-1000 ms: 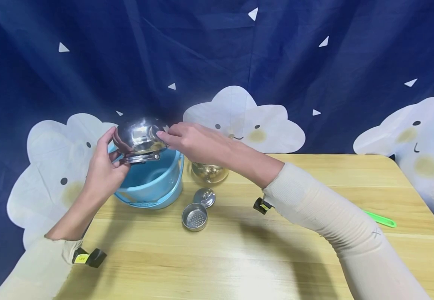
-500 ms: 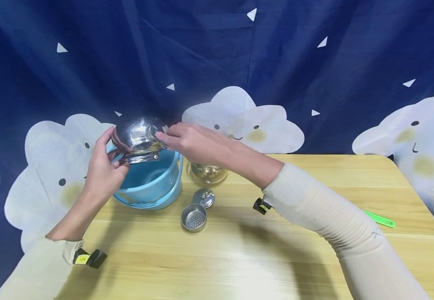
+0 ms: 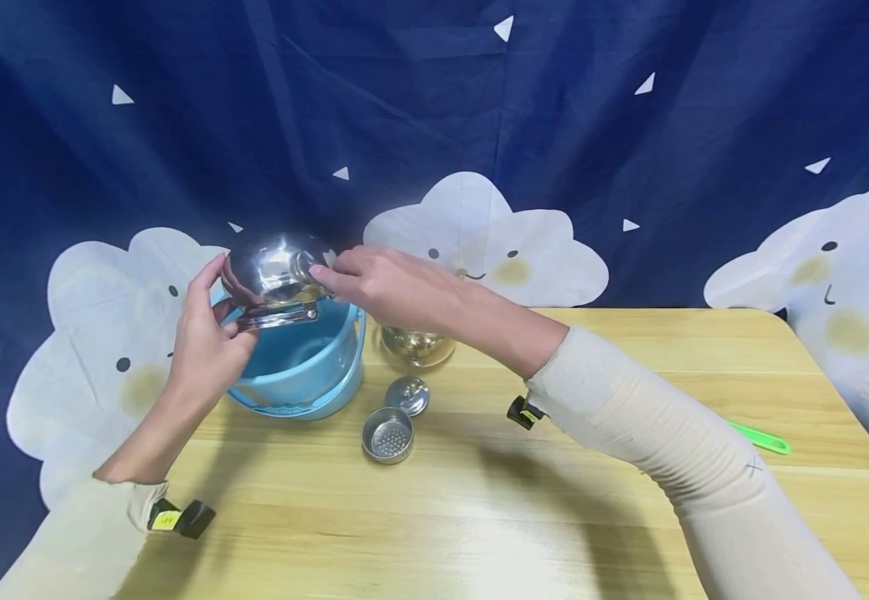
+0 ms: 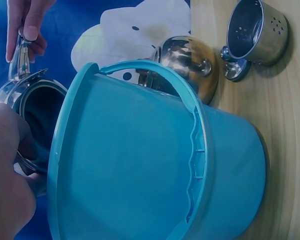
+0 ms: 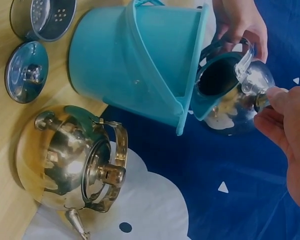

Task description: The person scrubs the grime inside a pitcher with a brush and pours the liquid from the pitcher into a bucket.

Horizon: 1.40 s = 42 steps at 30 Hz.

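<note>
A shiny silver teapot [image 3: 277,271] is tipped over a light blue bucket [image 3: 299,387], its base turned up and its lidless mouth facing down toward the bucket. My left hand [image 3: 205,333] grips the pot at its left side, thumb on the body and fingers at the rim near the handle [image 3: 277,317]. From the right, my right hand [image 3: 385,279] pinches what looks like the spout between thumb and fingers. The right wrist view shows the dark open mouth [image 5: 217,77] at the bucket's rim. Whether anything is coming out of the pot cannot be seen.
A gold-toned teapot [image 5: 65,155] with its lid on stands behind my right forearm. In front of the bucket, a round metal lid [image 3: 407,395] and a perforated strainer cup [image 3: 387,435] sit on the wooden table [image 3: 464,517]. A green strip-like handle [image 3: 762,438] lies at the right.
Hardly anything differs. The tipped teapot has shifted very slightly left, with both hands holding it throughout.
</note>
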### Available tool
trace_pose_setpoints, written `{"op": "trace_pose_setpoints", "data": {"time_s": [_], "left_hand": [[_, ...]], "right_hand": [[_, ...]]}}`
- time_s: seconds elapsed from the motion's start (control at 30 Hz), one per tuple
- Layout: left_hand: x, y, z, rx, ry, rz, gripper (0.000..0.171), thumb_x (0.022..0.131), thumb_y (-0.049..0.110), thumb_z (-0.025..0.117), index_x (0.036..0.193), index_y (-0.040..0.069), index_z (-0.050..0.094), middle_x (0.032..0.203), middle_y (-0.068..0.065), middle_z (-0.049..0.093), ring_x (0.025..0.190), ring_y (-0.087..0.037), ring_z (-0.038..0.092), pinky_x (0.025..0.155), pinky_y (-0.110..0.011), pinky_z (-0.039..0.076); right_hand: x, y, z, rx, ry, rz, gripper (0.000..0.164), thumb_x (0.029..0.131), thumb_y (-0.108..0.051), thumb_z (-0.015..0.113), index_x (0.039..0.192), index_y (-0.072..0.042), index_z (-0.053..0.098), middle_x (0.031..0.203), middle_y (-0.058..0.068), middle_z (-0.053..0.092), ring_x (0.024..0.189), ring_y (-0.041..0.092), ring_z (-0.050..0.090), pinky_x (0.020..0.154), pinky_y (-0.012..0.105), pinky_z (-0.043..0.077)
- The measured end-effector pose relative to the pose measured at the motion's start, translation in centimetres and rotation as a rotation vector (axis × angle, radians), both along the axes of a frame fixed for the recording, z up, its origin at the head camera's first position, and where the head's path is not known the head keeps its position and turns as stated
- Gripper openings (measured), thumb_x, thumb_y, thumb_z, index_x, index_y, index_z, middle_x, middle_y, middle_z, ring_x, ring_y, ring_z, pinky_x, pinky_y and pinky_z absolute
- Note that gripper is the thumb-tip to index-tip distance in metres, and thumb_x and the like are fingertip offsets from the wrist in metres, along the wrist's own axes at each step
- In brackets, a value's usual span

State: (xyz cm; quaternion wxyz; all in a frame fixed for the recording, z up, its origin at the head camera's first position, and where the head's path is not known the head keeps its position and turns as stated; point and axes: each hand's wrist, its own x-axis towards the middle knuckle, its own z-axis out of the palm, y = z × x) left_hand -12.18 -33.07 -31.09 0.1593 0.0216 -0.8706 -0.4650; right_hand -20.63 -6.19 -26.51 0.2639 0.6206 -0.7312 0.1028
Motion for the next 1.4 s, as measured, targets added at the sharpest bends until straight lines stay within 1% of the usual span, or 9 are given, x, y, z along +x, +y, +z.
{"op": "trace_pose_setpoints", "data": {"time_s": [0.07, 0.23, 0.43, 0.53, 0.7, 0.87, 1.0, 1.23, 1.4], "left_hand": [[0.04, 0.04, 0.02, -0.002, 0.005, 0.004, 0.101, 0.083, -0.022, 0.053, 0.166, 0.019, 0.013, 0.171, -0.01, 0.017, 0.145, -0.042, 0.047, 0.082, 0.0, 0.048], [0.06, 0.17, 0.02, 0.007, 0.011, 0.012, 0.101, 0.082, -0.023, 0.053, 0.166, 0.018, 0.013, 0.171, -0.01, 0.017, 0.146, -0.042, 0.047, 0.085, -0.001, 0.049], [0.06, 0.27, -0.13, 0.035, 0.025, 0.008, 0.102, 0.082, -0.024, 0.052, 0.165, 0.02, 0.015, 0.17, -0.008, 0.017, 0.145, -0.039, 0.047, 0.086, -0.002, 0.049], [0.08, 0.29, -0.21, 0.041, 0.029, 0.007, 0.102, 0.082, -0.024, 0.052, 0.165, 0.022, 0.015, 0.169, -0.007, 0.017, 0.145, -0.038, 0.048, 0.086, -0.002, 0.049], [0.19, 0.4, -0.22, 0.048, 0.031, 0.012, 0.102, 0.082, -0.024, 0.053, 0.165, 0.024, 0.016, 0.17, -0.006, 0.018, 0.146, -0.037, 0.047, 0.086, -0.002, 0.049], [0.24, 0.63, -0.21, 0.058, 0.043, 0.016, 0.103, 0.082, -0.025, 0.053, 0.165, 0.025, 0.016, 0.17, -0.005, 0.018, 0.146, -0.037, 0.047, 0.087, -0.003, 0.05], [0.3, 0.72, -0.26, 0.056, 0.05, 0.023, 0.103, 0.082, -0.025, 0.053, 0.164, 0.026, 0.016, 0.169, -0.005, 0.018, 0.146, -0.037, 0.047, 0.087, -0.002, 0.049], [0.26, 0.88, -0.43, 0.079, 0.084, 0.029, 0.101, 0.082, -0.027, 0.052, 0.164, 0.022, 0.017, 0.167, -0.005, 0.02, 0.14, -0.032, 0.05, 0.087, -0.003, 0.05], [0.29, 0.86, -0.53, 0.073, 0.086, 0.04, 0.102, 0.082, -0.026, 0.052, 0.164, 0.024, 0.017, 0.168, -0.002, 0.019, 0.139, -0.03, 0.05, 0.087, -0.003, 0.05]], "right_hand": [[-0.02, -0.03, -0.02, -0.004, -0.001, 0.002, 0.037, 0.103, 0.0, 0.057, 0.139, -0.004, 0.065, 0.1, 0.01, 0.075, 0.083, 0.021, 0.067, 0.078, 0.025, 0.058], [-0.07, -0.09, -0.05, -0.017, 0.007, 0.009, 0.036, 0.103, -0.003, 0.058, 0.138, -0.004, 0.065, 0.101, 0.01, 0.075, 0.085, 0.022, 0.068, 0.08, 0.025, 0.059], [-0.02, -0.01, -0.01, -0.014, 0.006, 0.01, 0.037, 0.103, -0.001, 0.057, 0.138, -0.004, 0.065, 0.1, 0.01, 0.075, 0.083, 0.022, 0.067, 0.078, 0.025, 0.058], [0.07, 0.02, 0.1, -0.009, 0.004, 0.007, 0.037, 0.102, -0.001, 0.059, 0.138, -0.004, 0.065, 0.1, 0.01, 0.074, 0.083, 0.022, 0.067, 0.078, 0.025, 0.058], [0.19, -0.03, 0.39, 0.004, 0.009, 0.0, 0.037, 0.101, -0.001, 0.06, 0.138, -0.004, 0.065, 0.102, 0.01, 0.075, 0.086, 0.022, 0.068, 0.082, 0.026, 0.059], [0.28, 0.04, 0.45, 0.011, -0.005, 0.005, 0.038, 0.101, -0.002, 0.06, 0.14, -0.005, 0.064, 0.105, 0.011, 0.075, 0.089, 0.023, 0.069, 0.084, 0.027, 0.06], [0.31, 0.06, 0.38, 0.008, -0.006, 0.015, 0.039, 0.102, -0.003, 0.06, 0.141, -0.005, 0.063, 0.105, 0.011, 0.076, 0.088, 0.022, 0.07, 0.083, 0.026, 0.06], [0.44, 0.03, 0.5, 0.013, -0.022, 0.02, 0.04, 0.102, -0.004, 0.061, 0.142, -0.005, 0.062, 0.106, 0.01, 0.076, 0.088, 0.022, 0.069, 0.083, 0.025, 0.059], [0.52, 0.06, 0.59, 0.022, -0.026, 0.018, 0.041, 0.102, -0.003, 0.061, 0.143, -0.006, 0.061, 0.106, 0.01, 0.076, 0.086, 0.02, 0.068, 0.08, 0.024, 0.058]]}}
